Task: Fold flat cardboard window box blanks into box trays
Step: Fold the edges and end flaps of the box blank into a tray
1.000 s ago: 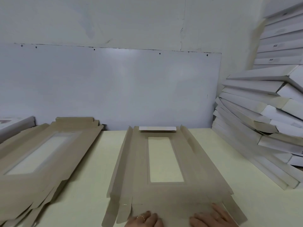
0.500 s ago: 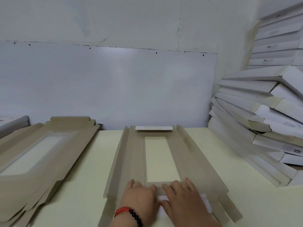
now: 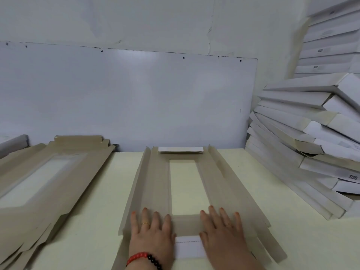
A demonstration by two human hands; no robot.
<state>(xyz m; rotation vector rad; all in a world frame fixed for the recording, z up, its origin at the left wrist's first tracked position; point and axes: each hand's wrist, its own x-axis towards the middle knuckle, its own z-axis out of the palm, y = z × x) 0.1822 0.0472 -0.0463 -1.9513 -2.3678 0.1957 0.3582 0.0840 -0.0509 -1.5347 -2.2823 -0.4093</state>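
Brown cardboard dominates the pale yellow worktop [image 3: 292, 240]. At far left a stack of flat blanks [image 3: 44, 184] runs out of frame, its lower flaps cut off by the picture's edge; how many sheets lie in it is hard to tell. A bare strip of worktop separates it from the window box blank [image 3: 153, 184] lying at centre, long side flaps slightly raised, its far end near the grey wall panel [image 3: 126, 98].

The left hand [image 3: 151, 232], a red and black bead bracelet [image 3: 144, 259] at its wrist, presses flat on the blank's near end, fingers straight and spread, gripping nothing. Between the hands shows a white folded end flap [image 3: 188, 248], partly hidden under both palms. The right hand [image 3: 222, 230] lies flat likewise, fingers extended beside the window opening [image 3: 187, 186]. Both forearms are cut off by the bottom edge.

At right, a leaning pile of white folded boxes [image 3: 303, 145] crowds the worktop's corner and runs out of frame, leaving open surface near the front right.
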